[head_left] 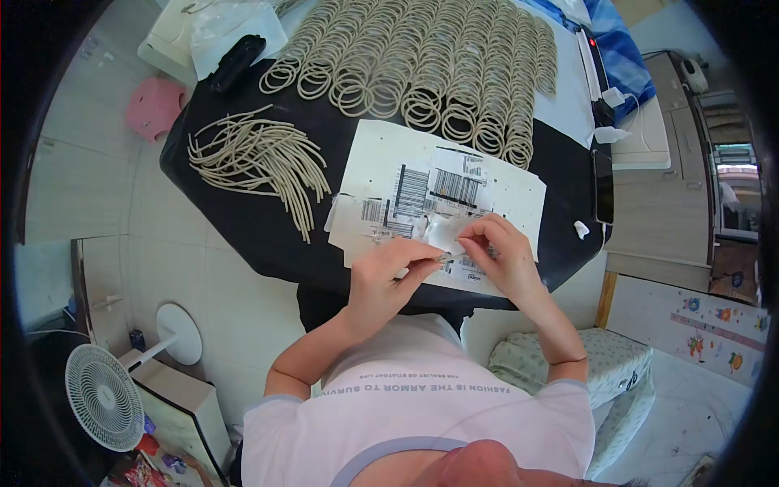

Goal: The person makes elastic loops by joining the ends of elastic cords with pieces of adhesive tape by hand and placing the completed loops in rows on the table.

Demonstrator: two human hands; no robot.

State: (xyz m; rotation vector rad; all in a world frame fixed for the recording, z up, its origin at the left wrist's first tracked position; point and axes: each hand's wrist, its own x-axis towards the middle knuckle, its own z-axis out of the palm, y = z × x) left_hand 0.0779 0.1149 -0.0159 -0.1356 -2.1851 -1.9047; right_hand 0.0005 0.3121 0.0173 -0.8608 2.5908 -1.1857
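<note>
My left hand [391, 272] is closed in a pinch over a white board [357, 174] covered with barcode labels. A small pale piece shows at its fingertips, too small to name. Close beside it, my right hand [505, 253] also pinches with thumb and forefinger; what lies between them is hard to make out. A small shiny white sheet [443, 230] lies on the board just beyond the fingertips. Left of the board is a loose bundle of beige cords [264, 158]. Behind it, many beige rings [389, 57] lie in overlapping rows.
A black cloth [243, 235] covers the table. At the back left lies a black case [238, 63]; a phone [602, 187] with a cable is at the right edge. A white fan [104, 396], a pink stool [154, 108] and a cloth-covered seat [568, 365] stand around.
</note>
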